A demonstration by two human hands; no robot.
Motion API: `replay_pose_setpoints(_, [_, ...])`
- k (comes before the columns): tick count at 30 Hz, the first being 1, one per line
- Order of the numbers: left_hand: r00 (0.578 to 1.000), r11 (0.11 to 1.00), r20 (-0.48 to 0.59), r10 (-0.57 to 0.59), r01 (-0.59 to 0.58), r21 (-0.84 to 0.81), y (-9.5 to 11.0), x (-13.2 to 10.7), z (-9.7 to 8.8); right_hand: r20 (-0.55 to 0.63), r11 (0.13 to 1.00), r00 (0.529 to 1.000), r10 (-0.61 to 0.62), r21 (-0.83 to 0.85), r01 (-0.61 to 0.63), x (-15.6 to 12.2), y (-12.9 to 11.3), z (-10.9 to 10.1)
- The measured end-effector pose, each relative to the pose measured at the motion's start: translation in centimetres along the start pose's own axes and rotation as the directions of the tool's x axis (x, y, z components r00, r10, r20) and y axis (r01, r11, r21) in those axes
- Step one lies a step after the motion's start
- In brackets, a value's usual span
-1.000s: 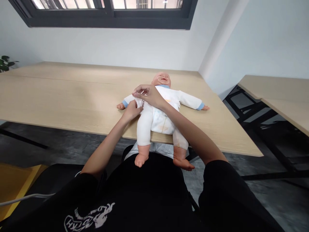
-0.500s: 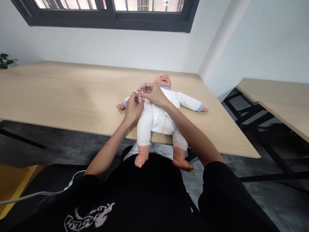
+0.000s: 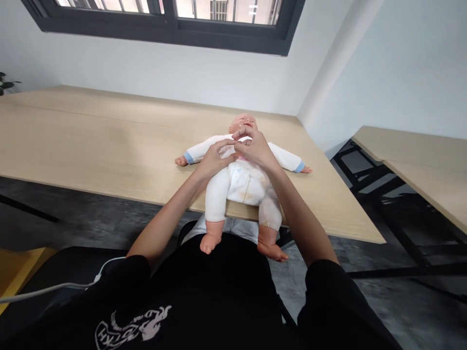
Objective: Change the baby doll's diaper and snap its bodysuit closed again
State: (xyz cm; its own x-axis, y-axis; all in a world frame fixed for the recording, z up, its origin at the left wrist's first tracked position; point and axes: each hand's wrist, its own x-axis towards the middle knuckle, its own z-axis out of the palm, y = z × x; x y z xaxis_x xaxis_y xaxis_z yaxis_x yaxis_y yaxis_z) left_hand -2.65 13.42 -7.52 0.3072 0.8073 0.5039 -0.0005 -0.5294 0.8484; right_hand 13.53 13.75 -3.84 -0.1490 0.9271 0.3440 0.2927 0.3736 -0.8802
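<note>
A baby doll (image 3: 216,199) lies on its back with its head away from me and its feet hanging past the table's near edge. It wears a white top with blue cuffs and a white diaper (image 3: 242,187) with a yellow line down the front. My left hand (image 3: 216,159) is over the doll's belly at the diaper's upper edge, thumb and fingers curved and apart. Close against it, my right hand (image 3: 257,149) is above the belly and chest, fingers bent with a gap to the thumb. Both sets of fingertips meet near the middle, hiding the diaper's waist.
The doll rests on a light wooden table (image 3: 109,141) set against a white wall. A second table (image 3: 419,150) with a dark frame stands to the right. A white cable (image 3: 47,292) runs at my lower left, near a yellow surface (image 3: 22,272).
Both hands have moved right, from the diaper's left side to the middle of the doll's belly. The left fingers have spread from a pinch. The view has shifted slightly.
</note>
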Motion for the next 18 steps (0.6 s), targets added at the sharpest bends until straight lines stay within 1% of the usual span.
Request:
replay_pose_setpoints(4, [0.996,1.000,0.092,-0.011,0.012,-0.007,-1.6,0.6,-0.3,-0.004,1.000,1.000,0.001,0.009,-0.001,-0.4,-0.8,-0.2])
replay_pose_setpoints(5, [0.994,0.999,0.102,-0.029,0.028,0.017,-1.9,0.6,-0.4,0.000,1.000,1.000,-0.002,0.010,0.002,-0.6,-0.9,-0.2])
replay_pose_setpoints(7, [0.992,0.992,0.088,-0.086,0.078,0.099,-2.4,0.4,-0.8,0.003,1.000,1.000,-0.011,0.002,0.011,-0.8,-1.0,-0.2])
replay_pose_setpoints(10, [0.979,0.959,0.052,-0.197,0.181,0.218,-2.3,-0.1,-1.4,-0.026,1.000,1.000,0.004,-0.021,-0.005,-1.1,-0.8,-0.3])
replay_pose_setpoints(12, [0.968,0.942,0.059,-0.244,0.223,0.252,-2.0,-0.5,-1.7,-0.043,0.999,0.999,0.027,-0.037,-0.029,-1.2,-0.7,-0.5])
replay_pose_setpoints(15, [0.959,0.935,0.093,-0.269,0.237,0.264,-1.7,-0.7,-1.9,-0.049,0.995,0.997,0.065,-0.073,-0.069,-1.3,-0.8,-0.9])
replay_pose_setpoints(17, [0.959,0.941,0.111,-0.260,0.226,0.252,-1.8,-0.8,-1.9,-0.038,0.987,0.992,0.117,-0.108,-0.120,-1.4,-0.8,-1.3])
replay_pose_setpoints(18, [0.964,0.946,0.103,-0.245,0.215,0.245,-1.9,-0.8,-1.9,-0.031,0.981,0.989,0.142,-0.126,-0.145,-1.5,-0.9,-1.4])
